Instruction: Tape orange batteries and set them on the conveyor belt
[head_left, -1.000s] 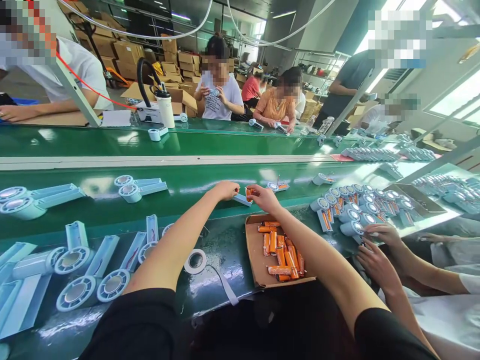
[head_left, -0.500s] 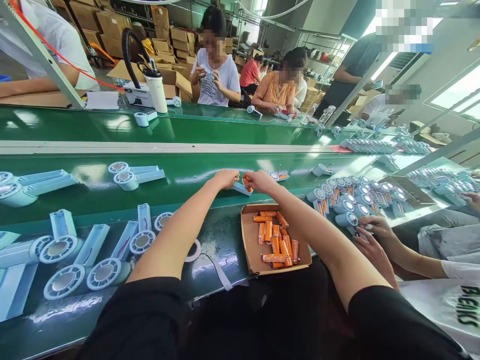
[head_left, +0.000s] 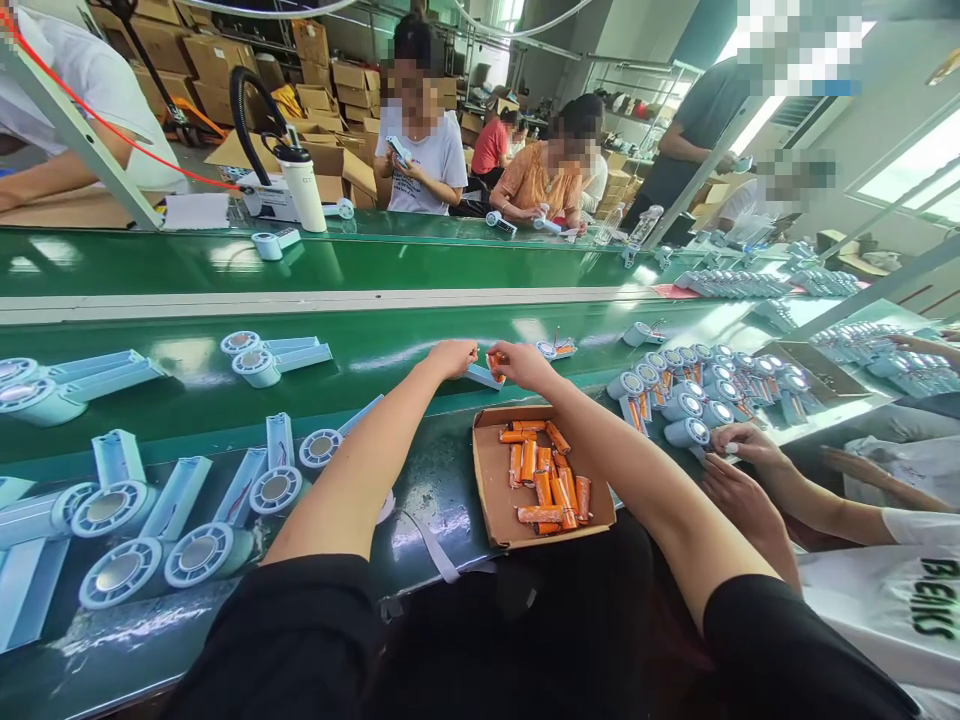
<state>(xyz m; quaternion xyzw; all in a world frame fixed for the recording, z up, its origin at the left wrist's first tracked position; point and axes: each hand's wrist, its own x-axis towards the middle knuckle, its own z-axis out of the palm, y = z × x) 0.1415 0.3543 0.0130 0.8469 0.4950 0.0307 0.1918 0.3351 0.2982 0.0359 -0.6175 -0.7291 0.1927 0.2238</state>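
Note:
Over the green belt, my left hand (head_left: 454, 358) and my right hand (head_left: 519, 362) face each other, a small gap between them. My right hand pinches an orange-wrapped battery cell (head_left: 496, 366). My left fingers are closed; what they hold is too small to make out. Just beneath both hands lies a light blue plastic housing (head_left: 482, 376), partly hidden by the right hand. Below my right forearm stands a shallow cardboard box (head_left: 491, 490) with several orange battery cells (head_left: 543, 488) in it. A pale tape strip (head_left: 431, 548) lies left of the box.
Light blue round-headed housings (head_left: 199, 552) crowd the bench at left, and more (head_left: 259, 366) lie on the belt. Rows of housings with orange cells (head_left: 684, 405) stand at right, beside a co-worker's hands (head_left: 742, 465). People sit across the belt near a white tumbler (head_left: 304, 190).
My hands stay in nearly the same place, both still closed. The view has shifted slightly. Across the belt, a co-worker has lowered one hand from the device they hold.

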